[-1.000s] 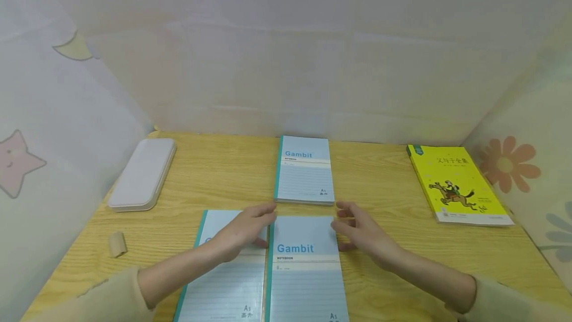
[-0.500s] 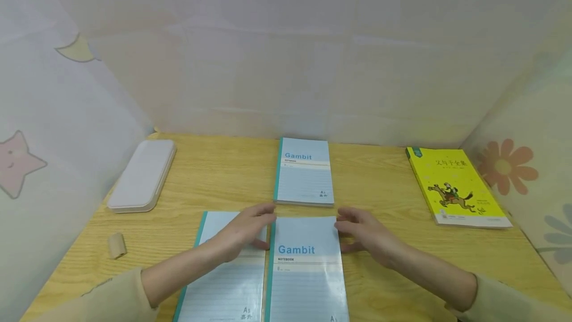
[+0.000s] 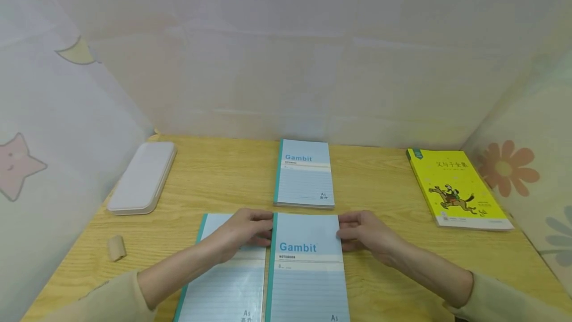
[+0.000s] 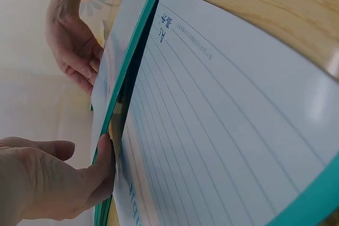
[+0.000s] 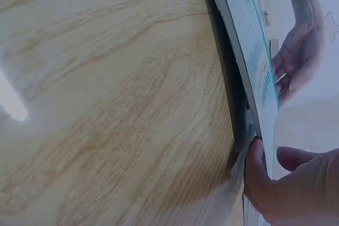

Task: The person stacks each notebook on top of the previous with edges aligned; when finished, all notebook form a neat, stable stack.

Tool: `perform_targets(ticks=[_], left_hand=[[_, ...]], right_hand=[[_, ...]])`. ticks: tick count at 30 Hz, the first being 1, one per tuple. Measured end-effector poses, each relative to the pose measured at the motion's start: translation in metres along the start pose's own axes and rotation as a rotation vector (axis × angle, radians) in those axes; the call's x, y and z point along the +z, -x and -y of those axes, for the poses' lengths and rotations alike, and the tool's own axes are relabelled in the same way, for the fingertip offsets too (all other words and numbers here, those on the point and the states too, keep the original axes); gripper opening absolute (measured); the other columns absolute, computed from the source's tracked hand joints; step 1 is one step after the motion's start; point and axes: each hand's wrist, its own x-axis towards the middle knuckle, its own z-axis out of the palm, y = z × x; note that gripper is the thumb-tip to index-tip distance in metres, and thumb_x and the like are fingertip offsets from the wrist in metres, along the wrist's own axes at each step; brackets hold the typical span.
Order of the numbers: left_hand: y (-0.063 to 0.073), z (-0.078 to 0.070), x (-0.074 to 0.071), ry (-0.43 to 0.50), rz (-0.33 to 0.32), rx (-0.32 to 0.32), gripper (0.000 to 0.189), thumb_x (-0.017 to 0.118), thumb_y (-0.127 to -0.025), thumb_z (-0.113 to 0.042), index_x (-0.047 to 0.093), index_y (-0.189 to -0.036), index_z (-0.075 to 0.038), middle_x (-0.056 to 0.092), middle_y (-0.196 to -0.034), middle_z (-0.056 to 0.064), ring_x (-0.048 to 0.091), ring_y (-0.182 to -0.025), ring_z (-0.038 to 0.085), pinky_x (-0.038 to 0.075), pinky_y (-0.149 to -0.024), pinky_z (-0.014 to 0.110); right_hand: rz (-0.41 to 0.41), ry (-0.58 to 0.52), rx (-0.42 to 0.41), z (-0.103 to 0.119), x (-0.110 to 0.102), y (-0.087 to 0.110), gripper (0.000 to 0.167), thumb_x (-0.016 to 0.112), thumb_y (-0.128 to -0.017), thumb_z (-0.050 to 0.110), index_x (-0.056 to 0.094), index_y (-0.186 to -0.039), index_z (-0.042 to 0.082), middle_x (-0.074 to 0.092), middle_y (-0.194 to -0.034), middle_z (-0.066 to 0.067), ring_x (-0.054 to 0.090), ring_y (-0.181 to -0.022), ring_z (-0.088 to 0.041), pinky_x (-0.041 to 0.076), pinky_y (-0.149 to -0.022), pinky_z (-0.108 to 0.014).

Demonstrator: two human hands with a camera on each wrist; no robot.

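A light-blue Gambit notebook [image 3: 308, 277] with a teal spine lies between my two hands. My left hand [image 3: 243, 232] holds its spine side near the far corner, and my right hand [image 3: 368, 235] grips the opposite edge. From the right wrist view, the notebook [image 5: 251, 51] is tilted, with a dark gap under its edge and a finger beneath it. A second matching notebook [image 4: 212, 115] lies flat just left of it, partly covered by my left forearm. Beyond my hands sits a third Gambit notebook [image 3: 305, 178], apparently a thicker stack.
At the back left lies a white case [image 3: 142, 178], with a small beige block-like piece [image 3: 117, 248] in front of it. A yellow book [image 3: 458, 188] rests at the right. The wooden table [image 3: 375, 168] meets pale cloth walls at the back and sides.
Both hands have closed in on the notebook's sides and now hold it. Its far edge has shifted slightly up in the head view. The other things stay put.
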Motion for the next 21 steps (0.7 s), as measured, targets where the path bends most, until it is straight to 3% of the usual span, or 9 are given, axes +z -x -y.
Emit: perform_targets(ticks=[5,9,14,21], left_hand=[[-0.002,0.006,-0.003,-0.053,0.007,0.029,0.053,0.058,-0.102,-0.009,0.045,-0.15,0.008,0.071,-0.12,0.017,0.074,-0.097,0.017,0.062,-0.089,0.034],[-0.002,0.01,-0.003,-0.05,0.036,0.034,0.063,0.061,-0.098,-0.004,0.037,-0.156,0.004,0.067,-0.11,0.017,0.073,-0.085,0.017,0.064,-0.083,0.036],[-0.002,0.014,-0.001,-0.013,0.072,0.018,0.076,0.065,-0.095,-0.001,0.027,-0.161,0.002,0.061,-0.112,0.018,0.073,-0.08,0.019,0.066,-0.076,0.037],[0.0,0.017,-0.001,0.014,0.096,-0.009,0.091,0.074,-0.089,0.0,0.022,-0.164,-0.005,0.056,-0.113,0.018,0.072,-0.074,0.019,0.066,-0.075,0.038]], right_hand=[[0.022,0.008,-0.023,-0.004,-0.003,0.002,0.069,0.07,-0.091,-0.002,0.039,-0.152,-0.008,0.075,-0.116,-0.02,0.075,-0.099,-0.021,0.064,-0.085,-0.038],[0.102,-0.008,-0.054,-0.008,-0.005,0.003,0.083,0.072,-0.089,-0.002,0.028,-0.16,-0.004,0.076,-0.113,-0.021,0.076,-0.097,-0.021,0.065,-0.084,-0.04],[0.217,-0.051,-0.086,-0.013,-0.006,0.004,0.099,0.072,-0.088,-0.007,0.01,-0.165,0.001,0.075,-0.109,-0.021,0.076,-0.094,-0.022,0.065,-0.083,-0.045],[0.288,-0.064,-0.078,-0.017,-0.008,0.007,0.114,0.074,-0.082,-0.011,0.0,-0.167,0.011,0.065,-0.109,-0.018,0.072,-0.09,-0.02,0.065,-0.081,-0.043]])
